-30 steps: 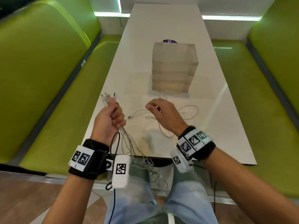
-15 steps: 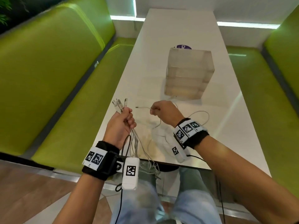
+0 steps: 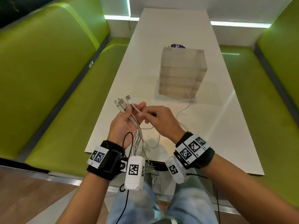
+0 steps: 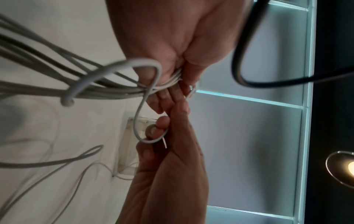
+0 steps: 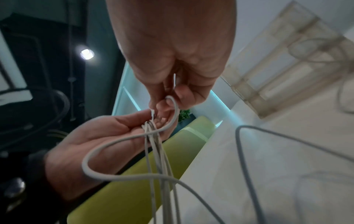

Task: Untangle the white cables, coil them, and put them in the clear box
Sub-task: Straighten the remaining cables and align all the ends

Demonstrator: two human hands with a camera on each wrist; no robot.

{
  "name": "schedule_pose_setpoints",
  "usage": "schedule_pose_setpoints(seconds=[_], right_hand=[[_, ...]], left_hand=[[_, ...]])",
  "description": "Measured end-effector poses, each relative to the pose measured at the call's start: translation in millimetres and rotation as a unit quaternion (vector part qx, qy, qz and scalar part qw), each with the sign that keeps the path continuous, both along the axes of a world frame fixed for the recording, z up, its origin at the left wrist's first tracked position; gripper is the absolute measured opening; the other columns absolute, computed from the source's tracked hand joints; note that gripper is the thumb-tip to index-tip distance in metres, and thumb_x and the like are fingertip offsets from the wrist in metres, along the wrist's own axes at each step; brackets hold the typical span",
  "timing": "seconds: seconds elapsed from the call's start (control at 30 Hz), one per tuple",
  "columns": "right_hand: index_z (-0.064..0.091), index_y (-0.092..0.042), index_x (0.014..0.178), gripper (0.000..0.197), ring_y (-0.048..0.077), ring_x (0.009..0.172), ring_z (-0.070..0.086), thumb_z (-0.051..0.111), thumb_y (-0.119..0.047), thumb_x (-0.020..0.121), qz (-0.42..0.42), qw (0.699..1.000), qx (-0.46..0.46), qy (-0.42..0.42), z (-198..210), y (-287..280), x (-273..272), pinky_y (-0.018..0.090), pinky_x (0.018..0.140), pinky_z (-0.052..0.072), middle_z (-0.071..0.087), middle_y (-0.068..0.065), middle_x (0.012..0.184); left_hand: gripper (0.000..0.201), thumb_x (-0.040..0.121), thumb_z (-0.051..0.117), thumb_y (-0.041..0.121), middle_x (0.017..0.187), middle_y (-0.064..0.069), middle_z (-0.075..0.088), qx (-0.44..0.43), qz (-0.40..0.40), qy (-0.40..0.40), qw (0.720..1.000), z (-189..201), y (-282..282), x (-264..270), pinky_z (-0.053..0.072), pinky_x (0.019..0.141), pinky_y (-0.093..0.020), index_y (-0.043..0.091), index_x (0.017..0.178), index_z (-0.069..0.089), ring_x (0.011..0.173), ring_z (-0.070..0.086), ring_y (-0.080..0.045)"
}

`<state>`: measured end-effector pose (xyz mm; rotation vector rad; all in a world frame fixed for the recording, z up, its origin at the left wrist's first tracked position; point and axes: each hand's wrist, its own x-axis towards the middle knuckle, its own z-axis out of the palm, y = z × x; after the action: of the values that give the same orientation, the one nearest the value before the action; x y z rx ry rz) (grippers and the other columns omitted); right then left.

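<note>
A bundle of white cables (image 3: 135,126) runs through my left hand (image 3: 134,109), which holds it between thumb and fingers, palm turned up. Several plugs (image 3: 122,103) stick out past the fingertips. My right hand (image 3: 145,114) is pressed against the left and pinches one white cable end (image 5: 173,84) beside the bundle (image 5: 153,136). That cable loops back below both hands (image 4: 145,141). The clear box (image 3: 182,71) stands upright on the white table (image 3: 226,126), beyond the hands.
One loose white cable (image 3: 184,109) lies on the table from the box's base towards my right wrist. More cable slack hangs over the near table edge (image 3: 150,172) onto my lap. Green benches (image 3: 48,78) flank the table. A purple sticker (image 3: 177,46) lies behind the box.
My right hand has carried its cable end leftward to meet the left hand. The left hand has turned palm up and loosened from a fist, still holding the bundle.
</note>
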<state>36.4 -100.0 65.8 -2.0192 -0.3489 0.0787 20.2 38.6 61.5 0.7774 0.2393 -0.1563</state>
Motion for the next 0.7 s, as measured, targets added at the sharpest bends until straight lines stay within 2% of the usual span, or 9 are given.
schedule_pose_setpoints(seconds=[0.1, 0.2, 0.3, 0.37, 0.43, 0.47, 0.53, 0.6, 0.7], right_hand=[[0.074, -0.017, 0.078, 0.015, 0.001, 0.053, 0.049, 0.065, -0.026, 0.086, -0.004, 1.0, 0.011, 0.01, 2.5, -1.2, -1.1, 0.011, 0.053, 0.036, 0.058, -0.009, 0.058], [0.074, -0.012, 0.081, 0.016, -0.001, 0.054, 0.052, 0.066, -0.025, 0.086, 0.012, 1.0, -0.002, 0.011, 2.0, 0.9, -3.2, 0.011, 0.056, 0.039, 0.058, -0.013, 0.058], [0.067, -0.008, 0.077, 0.023, 0.008, 0.057, 0.048, 0.065, -0.029, 0.087, 0.052, 0.998, -0.022, 0.037, 0.6, -2.4, -2.0, 0.025, 0.059, 0.04, 0.055, -0.003, 0.061], [0.06, -0.007, 0.072, 0.029, 0.013, 0.058, 0.045, 0.064, -0.031, 0.087, 0.091, 0.993, -0.065, 0.044, 0.3, -8.3, -1.8, 0.027, 0.058, 0.035, 0.052, 0.002, 0.062], [0.062, -0.012, 0.073, 0.026, 0.014, 0.061, 0.053, 0.063, -0.033, 0.088, 0.122, 0.984, -0.114, 0.062, -2.9, -19.2, -0.5, 0.028, 0.061, 0.04, 0.061, 0.001, 0.066], [0.064, -0.015, 0.074, 0.024, 0.009, 0.06, 0.056, 0.061, -0.033, 0.089, 0.139, 0.977, -0.138, 0.08, -6.8, -27.1, 0.6, 0.025, 0.061, 0.041, 0.064, -0.007, 0.066], [0.066, -0.021, 0.077, 0.021, 0.0, 0.057, 0.054, 0.058, -0.035, 0.091, 0.163, 0.964, -0.179, 0.114, -15.6, -45.6, 0.2, 0.02, 0.063, 0.041, 0.062, -0.015, 0.062], [0.066, -0.024, 0.08, 0.02, 0.002, 0.058, 0.053, 0.056, -0.036, 0.092, 0.154, 0.964, -0.165, 0.141, -20.1, -63.5, -1.6, 0.022, 0.066, 0.042, 0.062, -0.01, 0.066], [0.064, -0.012, 0.088, 0.017, 0.007, 0.06, 0.055, 0.054, -0.023, 0.095, 0.14, 0.978, -0.044, 0.145, -10.6, -77.4, -11.3, 0.019, 0.066, 0.044, 0.064, 0.001, 0.068]], left_hand=[[0.026, 0.102, 0.034, 0.018, 0.107, -0.013, 0.072, 0.003, -0.021, -0.019, 1.0, -1.0, -1.6, -2.0, 0.054, 0.09, -0.034, 0.004, 0.1, 0.055, 0.098, 0.069, -0.021], [0.025, 0.102, 0.033, 0.019, 0.108, -0.012, 0.071, 0.046, -0.039, -0.039, 0.997, 0.4, -5.8, -3.6, 0.053, 0.086, -0.035, 0.005, 0.099, 0.054, 0.098, 0.069, -0.022], [0.025, 0.102, 0.034, 0.018, 0.093, -0.009, 0.075, 0.04, -0.018, -0.041, 0.998, 5.2, -4.9, -3.7, 0.058, 0.075, -0.035, 0.009, 0.088, 0.053, 0.088, 0.071, -0.02], [0.024, 0.1, 0.037, 0.019, 0.078, -0.005, 0.073, 0.021, 0.006, -0.051, 0.998, 8.2, 0.4, -2.6, 0.058, 0.08, -0.034, 0.01, 0.085, 0.053, 0.092, 0.071, -0.021], [0.024, 0.101, 0.036, 0.017, 0.064, 0.001, 0.065, 0.004, 0.042, -0.06, 0.997, 12.4, 8.5, 0.4, 0.056, 0.088, -0.038, 0.011, 0.083, 0.052, 0.091, 0.071, -0.021], [0.026, 0.102, 0.035, 0.014, 0.058, 0.003, 0.06, -0.004, 0.066, -0.058, 0.996, 15.6, 14.8, 3.3, 0.057, 0.085, -0.037, 0.012, 0.081, 0.051, 0.082, 0.071, -0.018], [0.03, 0.102, 0.031, 0.009, 0.051, 0.008, 0.052, -0.031, 0.113, -0.057, 0.991, 22.2, 33.3, 10.3, 0.057, 0.065, -0.026, 0.015, 0.079, 0.048, 0.056, 0.061, -0.008], [0.031, 0.103, 0.028, 0.012, 0.051, 0.011, 0.047, -0.053, 0.125, -0.073, 0.988, 26.1, 53.3, 17.1, 0.044, 0.051, -0.018, 0.019, 0.079, 0.046, 0.044, 0.045, -0.003], [0.027, 0.103, 0.032, 0.021, 0.053, 0.012, 0.044, 0.007, 0.123, -0.077, 0.989, 21.1, 63.6, 18.0, 0.033, 0.045, -0.016, 0.02, 0.081, 0.047, 0.043, 0.035, -0.003]])
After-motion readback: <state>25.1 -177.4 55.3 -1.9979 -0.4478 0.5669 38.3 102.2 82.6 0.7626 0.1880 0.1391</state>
